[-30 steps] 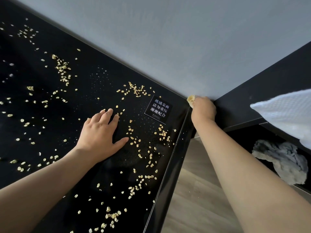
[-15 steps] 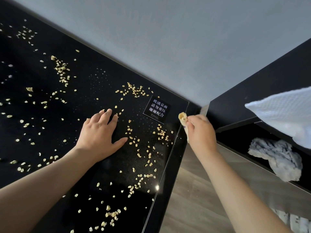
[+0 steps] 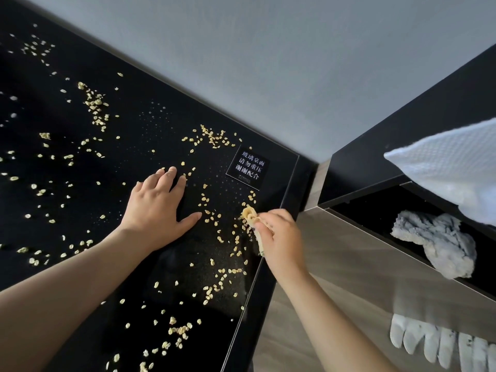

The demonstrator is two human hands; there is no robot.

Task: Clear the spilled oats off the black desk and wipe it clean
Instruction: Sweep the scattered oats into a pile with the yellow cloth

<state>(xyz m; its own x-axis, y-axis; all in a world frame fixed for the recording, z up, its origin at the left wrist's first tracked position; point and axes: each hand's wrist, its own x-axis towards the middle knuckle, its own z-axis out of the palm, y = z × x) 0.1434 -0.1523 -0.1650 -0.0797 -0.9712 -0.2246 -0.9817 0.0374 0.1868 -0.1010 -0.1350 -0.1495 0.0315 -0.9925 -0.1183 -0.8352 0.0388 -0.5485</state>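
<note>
The left hand [image 3: 158,210] is being laid flat on the black desk [image 3: 120,162], with its fingers [image 3: 171,173] straight and slightly apart and the thumb splayed toward the right hand. Nothing is being gripped by it. A small yellow cloth [image 3: 249,214] is being pinched by the right hand [image 3: 281,237]. Its fingers [image 3: 271,214] are being curled tightly round the crumpled strip, and the rolled end is being pushed out past the fingertips onto the desk, near the desk's right edge. Oats [image 3: 212,136] are being shown scattered all over the desk. A loose trail is lying between the left thumb and the right fingertips, a cluster is lying beyond the left fingertips, and more are strewn beside both forearms. A black label [image 3: 248,167] with white lettering is being seen just beyond the right fingertips. Well apart, to the right of the right knuckles, a grey rag [image 3: 434,241] is lying on a lower shelf.
</note>
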